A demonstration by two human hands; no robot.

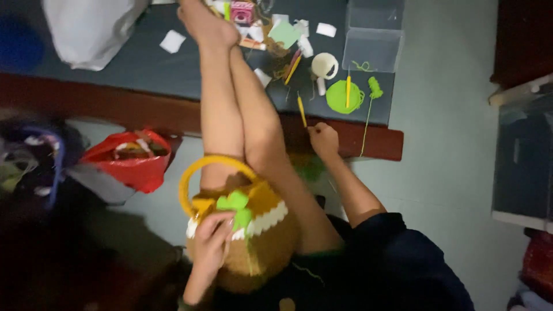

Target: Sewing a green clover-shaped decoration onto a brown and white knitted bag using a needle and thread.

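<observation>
The left hand [210, 242] holds a little knitted basket [253, 230] on the person's lap. The fingers are curled around its white edge, right by a green bow [235, 206] on the front. The basket is brown and yellow, and it has a round yellow handle [201, 170] that sticks up next to the person's legs. The right hand [324, 140] is out by the edge of the low grey table [144, 63]. Its fingers are pinched around a yellow hook [302, 111] that points up onto the table. Near that hand, on the table, lies a flat round green piece of knitting [343, 97] with another yellow stick on it. A green string hangs down off the table edge. A clear plastic box [373, 34] sits behind the green piece, and bits of white paper lie about. A red bag [132, 155] sits on the floor, well apart from both hands.
</observation>
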